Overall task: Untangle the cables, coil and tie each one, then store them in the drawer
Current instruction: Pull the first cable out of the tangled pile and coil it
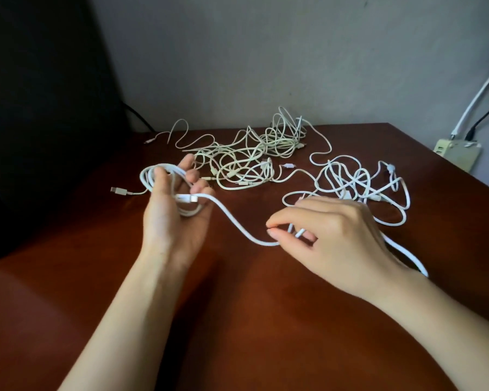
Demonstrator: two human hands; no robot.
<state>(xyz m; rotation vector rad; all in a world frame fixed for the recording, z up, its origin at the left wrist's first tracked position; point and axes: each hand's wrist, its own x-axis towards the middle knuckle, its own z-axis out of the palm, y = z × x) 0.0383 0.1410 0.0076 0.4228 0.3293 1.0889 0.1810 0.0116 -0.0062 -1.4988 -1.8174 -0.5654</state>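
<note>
My left hand [171, 218] is raised palm-up over the table and holds several loops of a white cable [232, 218], with a plug end lying across the fingers. The same cable runs in a curve to my right hand [328, 235], which pinches it between thumb and fingers; its tail trails off behind the right wrist. A pile of tangled off-white cables [251, 162] lies beyond my hands at the table's middle. A second tangle of white cables [359, 184] sits just behind my right hand. No drawer is in view.
The table is dark reddish wood [237, 320]. A black monitor [40, 108] stands at the left. A beige power strip [458, 153] with plugged-in leads lies past the table's right corner. A loose USB plug [117, 190] lies left of my left hand.
</note>
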